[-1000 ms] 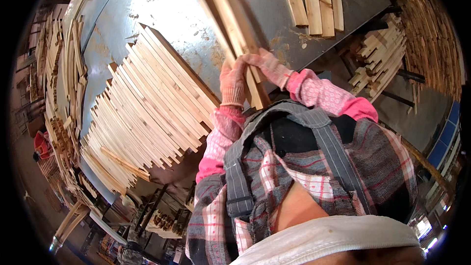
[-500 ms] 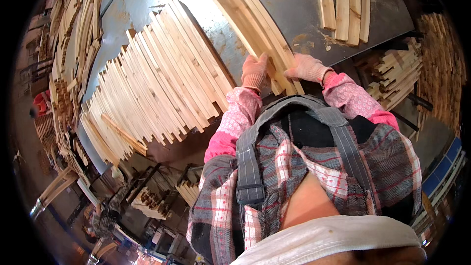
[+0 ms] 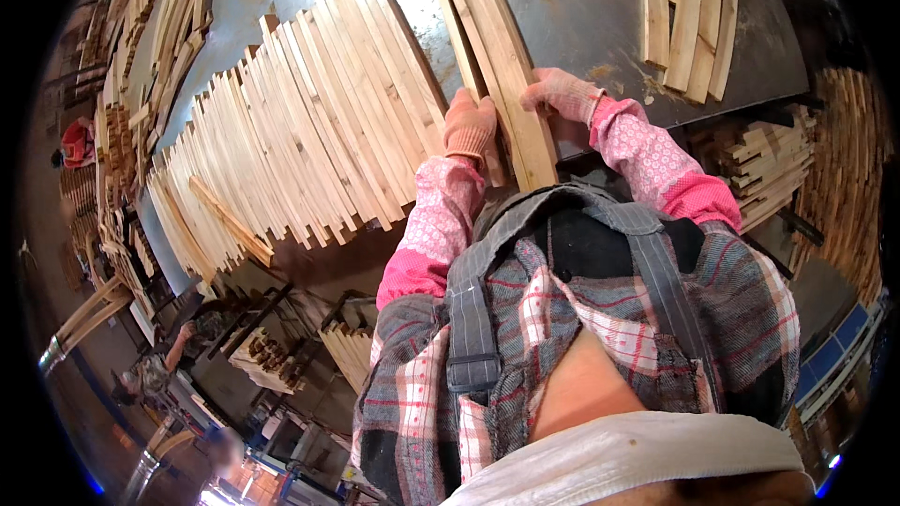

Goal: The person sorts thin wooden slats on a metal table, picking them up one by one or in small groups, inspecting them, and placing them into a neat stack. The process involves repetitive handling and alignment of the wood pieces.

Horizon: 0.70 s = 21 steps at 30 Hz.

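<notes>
Several long, pale wooden strips (image 3: 506, 66) lie side by side in front of me on a grey metal table, with a narrow dark gap between the left ones. My left hand (image 3: 471, 126), in a pinkish knit glove, closes on the near part of the leftmost strip. In a matching glove, my right hand (image 3: 564, 94) grips the right edge of the rightmost strip; its fingertips are partly hidden. To the left of my left hand a wide row of wooden strips (image 3: 309, 122) covers the table, their near ends jutting over its edge.
More curved wooden pieces (image 3: 692, 19) lie at the table's far right. Stacked wood stands below the right edge (image 3: 769, 159) and in a tall pile (image 3: 848, 169) beyond. A co-worker (image 3: 155, 370) is at the lower left. The metal tabletop (image 3: 600, 33) has sawdust patches.
The strips between my hands have shifted and turned more upright in view, and a gap has opened between them. Both hands have moved slightly up and to the left; the view has shifted too.
</notes>
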### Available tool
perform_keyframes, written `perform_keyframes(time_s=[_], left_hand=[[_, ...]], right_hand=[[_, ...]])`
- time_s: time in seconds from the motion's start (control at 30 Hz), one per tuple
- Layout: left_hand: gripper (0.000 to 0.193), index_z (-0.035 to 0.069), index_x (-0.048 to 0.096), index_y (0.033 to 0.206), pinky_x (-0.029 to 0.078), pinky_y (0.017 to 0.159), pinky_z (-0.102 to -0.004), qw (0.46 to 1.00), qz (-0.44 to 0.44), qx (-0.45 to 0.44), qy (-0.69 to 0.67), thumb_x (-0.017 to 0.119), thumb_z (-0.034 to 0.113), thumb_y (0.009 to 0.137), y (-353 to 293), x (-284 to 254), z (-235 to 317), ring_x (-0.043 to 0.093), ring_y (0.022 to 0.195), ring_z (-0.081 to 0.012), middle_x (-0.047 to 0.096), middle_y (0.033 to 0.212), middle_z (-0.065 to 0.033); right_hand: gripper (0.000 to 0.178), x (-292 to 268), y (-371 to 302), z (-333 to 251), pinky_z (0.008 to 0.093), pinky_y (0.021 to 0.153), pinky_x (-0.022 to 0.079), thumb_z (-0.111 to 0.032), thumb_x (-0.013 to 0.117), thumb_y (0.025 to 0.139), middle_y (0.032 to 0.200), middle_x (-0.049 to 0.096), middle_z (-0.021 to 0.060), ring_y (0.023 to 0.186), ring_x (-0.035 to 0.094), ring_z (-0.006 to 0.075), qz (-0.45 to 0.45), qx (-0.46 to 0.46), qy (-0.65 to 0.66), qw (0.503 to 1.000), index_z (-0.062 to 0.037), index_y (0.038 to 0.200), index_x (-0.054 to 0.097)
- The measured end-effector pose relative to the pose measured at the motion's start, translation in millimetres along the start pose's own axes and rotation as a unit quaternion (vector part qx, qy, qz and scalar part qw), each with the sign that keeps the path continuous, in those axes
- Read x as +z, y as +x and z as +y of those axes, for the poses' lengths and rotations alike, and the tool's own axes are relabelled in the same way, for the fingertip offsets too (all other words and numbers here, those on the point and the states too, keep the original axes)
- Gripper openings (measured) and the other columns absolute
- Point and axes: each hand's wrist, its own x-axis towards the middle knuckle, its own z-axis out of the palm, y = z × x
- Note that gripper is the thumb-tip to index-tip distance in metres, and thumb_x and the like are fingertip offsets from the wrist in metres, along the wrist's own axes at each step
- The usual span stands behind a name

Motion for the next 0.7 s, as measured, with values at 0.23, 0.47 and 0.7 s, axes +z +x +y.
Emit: perform_keyframes(time_s=[0.23,0.47,0.7], left_hand=[[0.048,0.000,0.061,0.120,0.053,0.091,-0.0493,0.990,-0.043,0.073,-0.117,0.065,0.040,0.095,-20.0,-5.0,-11.4,0.067,0.108,-0.0472,0.069,0.113,-0.0307],[0.050,0.005,0.070,0.113,0.053,0.089,-0.0513,0.988,-0.040,0.090,0.115,0.058,0.050,0.094,-19.3,-61.4,-4.4,0.068,0.104,-0.0458,0.072,0.101,-0.0269],[0.064,0.002,0.056,0.141,0.041,0.111,-0.0483,0.896,0.191,0.381,0.127,0.073,0.037,0.090,18.7,-55.6,42.8,0.052,0.131,-0.0422,0.055,0.143,-0.0239]], right_hand=[[0.053,31.6,-23.7,-73.2,0.0439,0.086,0.057,-0.037,0.074,0.078,0.108,0.071,0.0320,0.101,0.073,0.0368,0.115,0.039,-0.374,0.919,0.0068,0.108,0.071],[0.055,63.8,42.1,-52.2,0.0476,0.090,0.056,-0.044,0.070,0.084,0.105,0.073,0.0288,0.104,0.072,0.0400,0.099,-0.048,-0.381,0.918,0.0059,0.106,0.073],[0.063,31.5,31.4,-58.7,0.0454,0.094,0.054,-0.045,0.073,0.083,0.105,0.074,0.0233,0.108,0.071,0.0354,-0.085,-0.019,-0.389,0.917,0.0049,0.121,0.067]])
